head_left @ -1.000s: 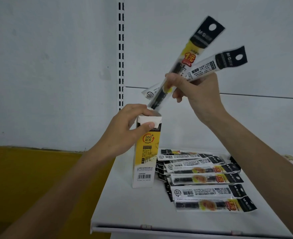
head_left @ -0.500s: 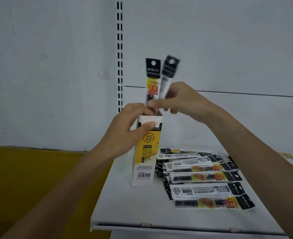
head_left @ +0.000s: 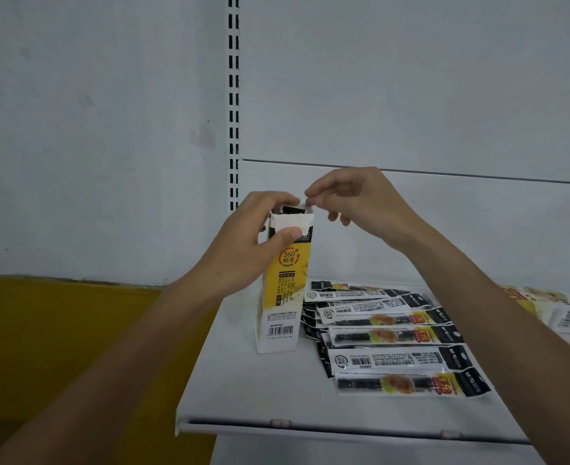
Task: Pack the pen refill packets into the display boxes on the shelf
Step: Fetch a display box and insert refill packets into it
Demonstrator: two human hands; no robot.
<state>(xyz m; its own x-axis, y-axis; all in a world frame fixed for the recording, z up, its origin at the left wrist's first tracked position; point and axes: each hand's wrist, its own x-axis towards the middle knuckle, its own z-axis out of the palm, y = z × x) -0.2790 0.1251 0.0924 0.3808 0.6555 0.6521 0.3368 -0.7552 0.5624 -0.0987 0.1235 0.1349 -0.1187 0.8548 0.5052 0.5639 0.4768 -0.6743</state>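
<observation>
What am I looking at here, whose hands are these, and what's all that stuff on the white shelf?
There is no machine here: a person wears one camera on the head, looking forward and down, so both bare arms reach in from below. The left hand grips an upright yellow and white display box standing on the white shelf. Dark packet tops show in its open top. The right hand has its fingertips pinched together just over that opening; whether they hold a packet I cannot tell. Right of the box lies a loose pile of pen refill packets. At the far right lies what looks like a flattened box.
</observation>
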